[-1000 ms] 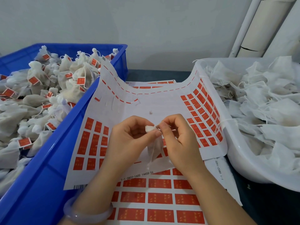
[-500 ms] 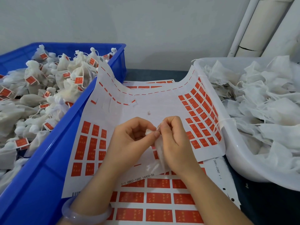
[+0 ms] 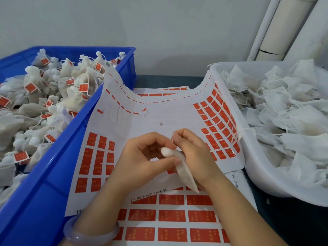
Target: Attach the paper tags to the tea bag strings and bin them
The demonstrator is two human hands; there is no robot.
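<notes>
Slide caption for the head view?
Left hand and right hand hold a tea bag over the tag sheet, between a blue bin of tagged bags and a white tub.

Dark table (image 3: 165,80) carries a blue rectangular plastic crate (image 3: 44,183) left, a white plastic tub (image 3: 257,174) right, and white sheets of red paper tags (image 3: 170,215) between them.

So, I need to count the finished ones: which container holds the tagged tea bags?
The blue crate on the left: its bags carry red tags. The white tub on the right holds bags showing no tags.
</notes>
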